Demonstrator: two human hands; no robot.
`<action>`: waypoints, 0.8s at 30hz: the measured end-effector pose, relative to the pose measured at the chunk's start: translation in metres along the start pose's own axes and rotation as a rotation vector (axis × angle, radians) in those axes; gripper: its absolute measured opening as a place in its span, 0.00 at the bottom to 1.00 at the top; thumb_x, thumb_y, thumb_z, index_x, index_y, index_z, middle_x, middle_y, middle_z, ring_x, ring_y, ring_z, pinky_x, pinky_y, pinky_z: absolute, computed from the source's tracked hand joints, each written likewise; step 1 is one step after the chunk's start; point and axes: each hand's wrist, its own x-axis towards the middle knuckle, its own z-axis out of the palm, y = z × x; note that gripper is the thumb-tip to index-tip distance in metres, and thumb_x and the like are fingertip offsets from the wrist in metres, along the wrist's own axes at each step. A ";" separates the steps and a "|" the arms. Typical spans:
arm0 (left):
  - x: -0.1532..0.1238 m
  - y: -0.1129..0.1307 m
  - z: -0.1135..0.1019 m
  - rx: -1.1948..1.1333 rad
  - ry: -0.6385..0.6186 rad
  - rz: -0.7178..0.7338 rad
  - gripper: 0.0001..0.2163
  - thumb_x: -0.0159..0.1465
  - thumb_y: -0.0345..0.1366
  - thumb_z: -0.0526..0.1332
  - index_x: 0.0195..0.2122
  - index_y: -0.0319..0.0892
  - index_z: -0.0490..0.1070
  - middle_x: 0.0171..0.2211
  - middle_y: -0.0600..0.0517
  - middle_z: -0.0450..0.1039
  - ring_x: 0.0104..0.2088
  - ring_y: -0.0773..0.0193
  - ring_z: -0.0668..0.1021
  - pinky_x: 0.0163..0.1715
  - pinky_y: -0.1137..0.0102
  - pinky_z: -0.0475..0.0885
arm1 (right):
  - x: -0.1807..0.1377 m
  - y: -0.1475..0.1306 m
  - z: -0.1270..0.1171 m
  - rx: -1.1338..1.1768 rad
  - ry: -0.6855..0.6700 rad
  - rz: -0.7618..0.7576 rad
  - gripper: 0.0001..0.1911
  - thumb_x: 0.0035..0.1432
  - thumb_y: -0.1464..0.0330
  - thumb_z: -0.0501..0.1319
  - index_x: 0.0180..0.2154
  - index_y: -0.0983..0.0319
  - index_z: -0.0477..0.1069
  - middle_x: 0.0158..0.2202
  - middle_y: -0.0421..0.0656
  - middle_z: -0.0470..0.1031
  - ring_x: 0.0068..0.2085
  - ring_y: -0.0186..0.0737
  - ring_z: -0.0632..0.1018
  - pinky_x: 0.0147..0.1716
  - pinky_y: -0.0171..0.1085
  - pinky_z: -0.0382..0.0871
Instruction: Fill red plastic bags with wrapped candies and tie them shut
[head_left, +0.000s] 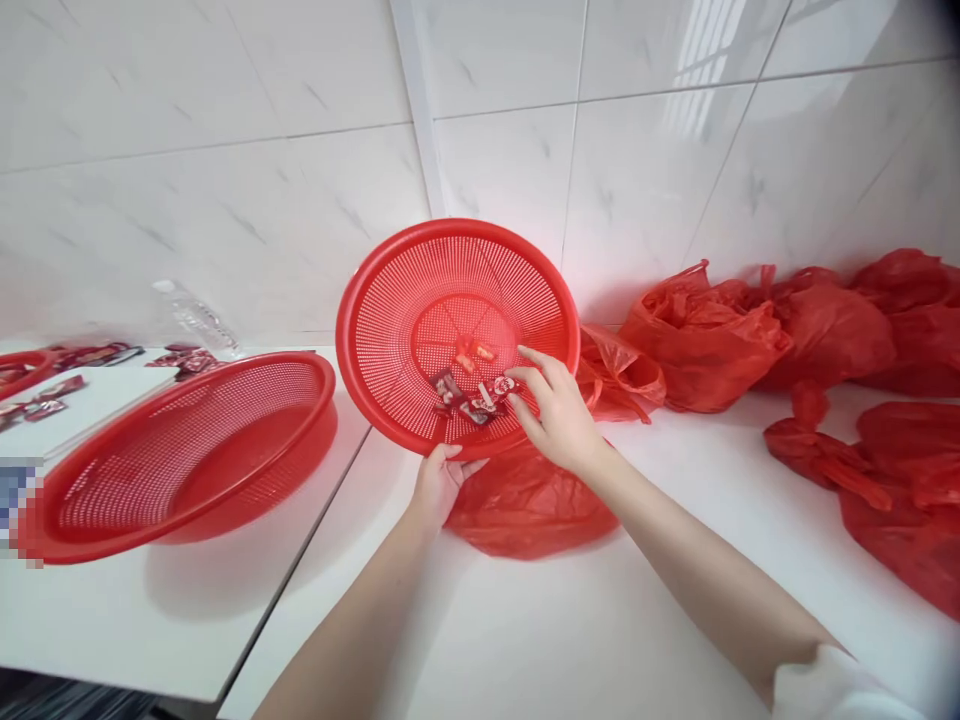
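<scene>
A red round plastic basket (pixel 457 228) is tilted so that its inside faces me. At its near rim, my left hand (pixel 441 485) is closed, thumb on the edge and fingers beneath. Inside lie several small wrapped candies (pixel 480 408) and a couple of orange pieces (pixel 475 357). My right hand (pixel 553 405) reaches over the basket's right side, fingers curved and apart, its fingertips close beside the candies. Whether they touch one I cannot make out. Below the basket a red plastic bag (pixel 532 510) rests on the white table (pixel 540 620), partly hidden.
A second red basket (pixel 300 440) tilts at the left; something pixelated covers its left end. Behind it are a clear plastic bottle (pixel 199 318) and wrapped candies (pixel 45 402). Filled red bags (pixel 705 340) line the tiled wall, with more (pixel 907 480) at right. A seam (pixel 300 555) divides the tables.
</scene>
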 end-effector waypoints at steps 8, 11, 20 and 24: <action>-0.011 -0.012 0.009 0.031 -0.115 0.032 0.17 0.54 0.30 0.60 0.47 0.37 0.72 0.42 0.46 0.79 0.47 0.49 0.79 0.48 0.54 0.74 | -0.024 0.022 0.011 -0.009 -0.375 -0.053 0.38 0.62 0.51 0.54 0.65 0.65 0.50 0.64 0.56 0.58 0.65 0.53 0.59 0.63 0.59 0.46; -0.012 -0.015 0.010 0.041 -0.125 0.022 0.16 0.54 0.30 0.60 0.45 0.35 0.73 0.41 0.45 0.80 0.46 0.47 0.79 0.48 0.52 0.74 | -0.025 0.020 0.011 0.067 -0.476 -0.148 0.36 0.60 0.51 0.57 0.64 0.63 0.54 0.60 0.54 0.66 0.61 0.51 0.65 0.64 0.58 0.46; -0.008 -0.014 0.010 0.054 -0.056 -0.007 0.21 0.53 0.31 0.59 0.50 0.35 0.70 0.43 0.44 0.79 0.48 0.49 0.78 0.48 0.54 0.74 | -0.017 0.031 -0.005 0.276 -0.500 -0.144 0.11 0.63 0.70 0.57 0.45 0.59 0.75 0.45 0.43 0.78 0.47 0.40 0.76 0.56 0.43 0.63; -0.008 -0.013 0.009 0.053 -0.037 -0.038 0.21 0.54 0.32 0.57 0.50 0.35 0.70 0.43 0.44 0.79 0.46 0.49 0.79 0.46 0.55 0.75 | -0.014 0.038 -0.028 0.406 -0.424 0.125 0.13 0.66 0.64 0.54 0.45 0.61 0.73 0.44 0.44 0.78 0.43 0.39 0.78 0.44 0.37 0.70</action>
